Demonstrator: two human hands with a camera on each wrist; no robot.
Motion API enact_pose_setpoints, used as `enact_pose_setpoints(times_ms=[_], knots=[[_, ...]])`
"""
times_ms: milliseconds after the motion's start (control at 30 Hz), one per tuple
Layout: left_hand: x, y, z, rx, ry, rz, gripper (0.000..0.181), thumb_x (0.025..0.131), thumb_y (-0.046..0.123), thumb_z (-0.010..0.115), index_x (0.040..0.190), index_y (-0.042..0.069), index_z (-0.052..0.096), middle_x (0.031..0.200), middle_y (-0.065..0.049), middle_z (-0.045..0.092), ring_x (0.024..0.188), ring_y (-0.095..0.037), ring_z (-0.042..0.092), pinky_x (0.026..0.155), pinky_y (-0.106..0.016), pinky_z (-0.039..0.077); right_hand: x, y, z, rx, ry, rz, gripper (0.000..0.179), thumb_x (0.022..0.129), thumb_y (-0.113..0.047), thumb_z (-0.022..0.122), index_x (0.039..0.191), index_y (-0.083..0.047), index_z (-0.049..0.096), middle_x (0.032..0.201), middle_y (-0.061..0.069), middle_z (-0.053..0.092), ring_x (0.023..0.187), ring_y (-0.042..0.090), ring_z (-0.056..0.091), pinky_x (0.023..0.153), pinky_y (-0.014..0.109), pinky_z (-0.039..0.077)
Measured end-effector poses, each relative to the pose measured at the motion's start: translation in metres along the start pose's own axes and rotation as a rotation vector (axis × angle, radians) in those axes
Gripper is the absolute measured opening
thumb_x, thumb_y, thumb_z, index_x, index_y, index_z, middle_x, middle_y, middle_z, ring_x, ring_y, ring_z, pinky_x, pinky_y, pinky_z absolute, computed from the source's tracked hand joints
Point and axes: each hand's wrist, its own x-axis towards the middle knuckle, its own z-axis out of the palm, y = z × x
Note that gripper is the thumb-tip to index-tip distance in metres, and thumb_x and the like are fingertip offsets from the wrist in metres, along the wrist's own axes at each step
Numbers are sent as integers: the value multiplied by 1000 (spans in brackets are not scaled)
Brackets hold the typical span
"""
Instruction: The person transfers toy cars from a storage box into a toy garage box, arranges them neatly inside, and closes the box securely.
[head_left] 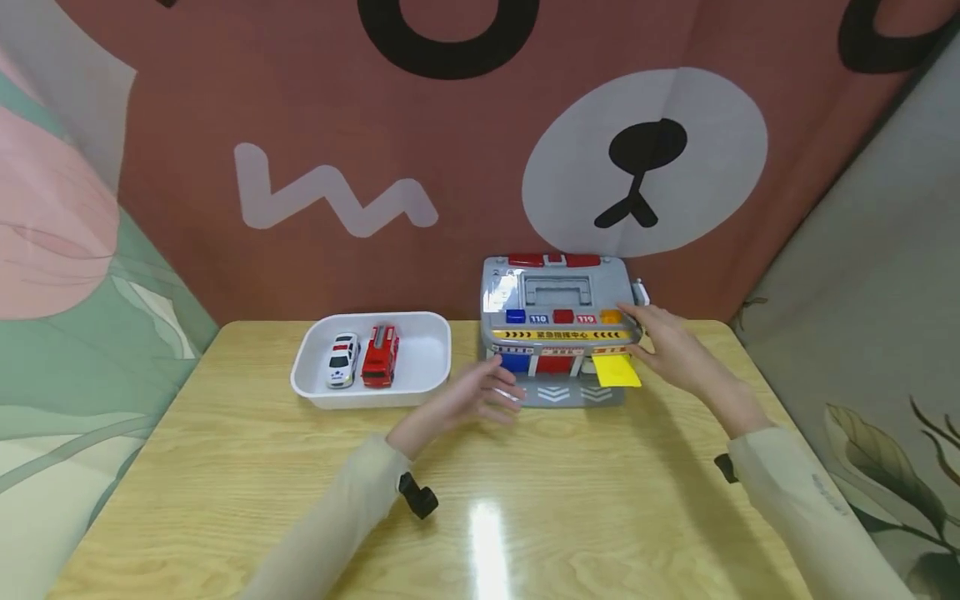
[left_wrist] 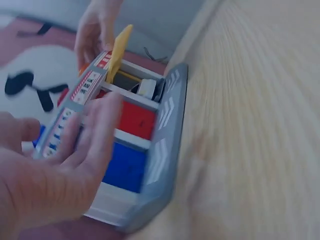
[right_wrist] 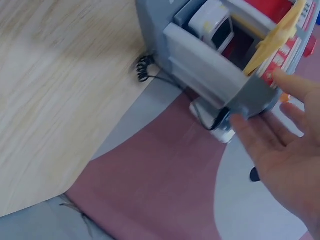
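A grey toy garage (head_left: 577, 292) stands at the back of the table, with blue, red and orange buttons on top. Its yellow door (head_left: 617, 371) is swung up, and a white toy car (right_wrist: 212, 22) shows inside that bay. The blue door (left_wrist: 125, 167) and the red door (left_wrist: 136, 120) are down. My right hand (head_left: 678, 346) is at the garage's right front corner, fingertips right by the orange button (head_left: 611, 317) and the roof edge, fingers fairly straight. In front of the blue door, my left hand (head_left: 476, 392) hovers with relaxed, spread fingers, holding nothing.
Left of the garage is a white tray (head_left: 420, 358) with a white police car (head_left: 342, 362) and a red fire truck (head_left: 380, 357) in it. A coiled black cord (right_wrist: 145, 67) hangs at the garage's right side. Behind the table rises a printed curtain (head_left: 337, 275).
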Motion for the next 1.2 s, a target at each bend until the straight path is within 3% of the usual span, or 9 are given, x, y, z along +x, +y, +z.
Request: enact_pose_setpoints(times_ms=[67,133,233,300,433,567,800,967,1200], knots=[[-2,4,4,207,140,128,37,104,31,43,99,-2,56,88,-17,66,78,-32,65,65,-39,58,1,-4,-1,-21,-18,1,71,86,-8,74,145,1,35,130,28,44,112,40,46,91,56,46],[-3,9,7,428,273,279,27,102,26,50,89,4,57,75,-6,59,65,-18,56,56,-29,52,1,-9,-1,-35,-33,13,74,86,-13,74,147,-2,34,128,27,44,109,39,44,88,54,46],[0,16,9,764,453,489,20,97,26,58,86,9,55,75,-1,51,66,-13,47,55,-26,40,4,-14,-1,-54,-50,37,77,85,-19,76,148,-5,33,126,25,42,107,37,40,83,51,46],[5,21,9,956,520,582,23,94,29,63,93,8,54,86,-3,49,79,-17,45,63,-28,39,8,-16,-1,-68,-56,40,77,85,-21,76,148,-6,34,126,25,41,107,38,37,81,50,45],[18,30,6,1298,544,595,61,89,45,66,131,6,45,133,-12,41,117,-27,38,90,-40,38,17,-17,0,-76,-78,18,76,83,-21,78,146,-5,37,130,25,38,112,40,34,86,54,43],[26,34,1,1538,469,481,89,89,58,58,152,6,24,160,-13,13,143,-32,14,105,-53,27,22,-19,3,-43,-103,-31,77,83,-16,78,146,-3,36,138,23,34,119,39,33,95,56,41],[25,32,-8,1674,409,378,84,94,64,43,153,8,24,161,-9,11,147,-27,6,112,-55,19,23,-23,12,-75,-81,-129,77,78,-9,81,143,-5,41,132,23,36,116,39,35,94,54,42],[23,34,-9,1676,362,389,81,96,61,40,154,9,21,161,-9,8,147,-26,4,113,-55,17,23,-21,13,-116,-46,-164,76,74,-7,84,139,-3,44,128,22,38,113,39,35,94,52,42],[28,35,-8,1652,340,411,79,96,58,42,154,8,20,161,-10,7,147,-26,4,113,-55,20,27,-16,25,-345,50,-153,79,69,-16,89,133,0,45,122,25,42,105,41,41,90,50,44]])
